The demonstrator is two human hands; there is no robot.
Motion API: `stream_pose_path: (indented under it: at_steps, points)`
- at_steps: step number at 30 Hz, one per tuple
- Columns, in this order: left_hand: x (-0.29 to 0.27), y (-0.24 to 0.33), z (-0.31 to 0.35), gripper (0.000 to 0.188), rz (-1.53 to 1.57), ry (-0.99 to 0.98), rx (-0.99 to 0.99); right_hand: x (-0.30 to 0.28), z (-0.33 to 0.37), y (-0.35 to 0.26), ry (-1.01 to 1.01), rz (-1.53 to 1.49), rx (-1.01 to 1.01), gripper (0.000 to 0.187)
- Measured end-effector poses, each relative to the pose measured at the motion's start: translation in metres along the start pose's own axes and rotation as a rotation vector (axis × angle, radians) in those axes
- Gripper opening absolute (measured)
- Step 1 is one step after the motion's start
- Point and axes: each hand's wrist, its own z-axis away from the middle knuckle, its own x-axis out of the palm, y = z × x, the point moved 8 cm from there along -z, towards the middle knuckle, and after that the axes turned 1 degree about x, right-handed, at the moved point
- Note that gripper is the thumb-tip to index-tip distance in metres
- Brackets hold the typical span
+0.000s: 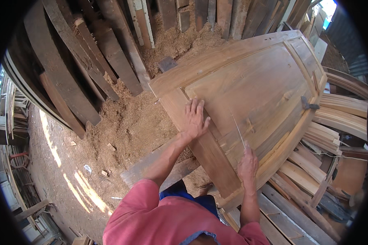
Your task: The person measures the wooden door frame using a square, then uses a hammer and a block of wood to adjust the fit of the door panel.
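A large wooden panel door (249,77) lies flat in front of me, raised above the ground. My left hand (197,120) rests on its near left frame, palm down with fingers stretched out, holding nothing. Over the right part of the near end, my right hand (247,163) is closed round the near end of a thin, long blade (238,130). This blade shows almost edge-on and points away across the panel; its exact kind is unclear, and its handle is hidden in my fist. Small wood bits (250,125) lie on the panel just right of the blade.
Sawdust and shavings (129,122) cover the ground left of the door. Tall dark boards (65,61) lean along the far left. Stacked planks (302,167) crowd the right side. A small dark block (309,103) sits on the door's right edge.
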Motion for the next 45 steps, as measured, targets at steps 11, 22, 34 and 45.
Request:
stream_pose_path:
  at_steps: [11, 22, 34, 45]
  points:
    - [0.004, -0.074, -0.05, 0.06, -0.097, -0.269, 0.145, 0.057, -0.139, -0.026, -0.049, -0.324, 0.044, 0.03]
    - [-0.01, -0.083, -0.061, 0.048, 0.107, -0.298, 0.068, 0.095, -0.181, -0.029, -0.166, -0.339, 0.24, 0.029]
    - [-0.009, -0.086, -0.065, 0.046, 0.148, -0.334, 0.042, 0.081, -0.201, -0.051, -0.139, -0.148, 0.198, 0.029]
    - [-0.008, -0.085, -0.065, 0.043, 0.158, -0.36, 0.031, 0.083, -0.198, -0.051, -0.12, -0.109, 0.206, 0.031]
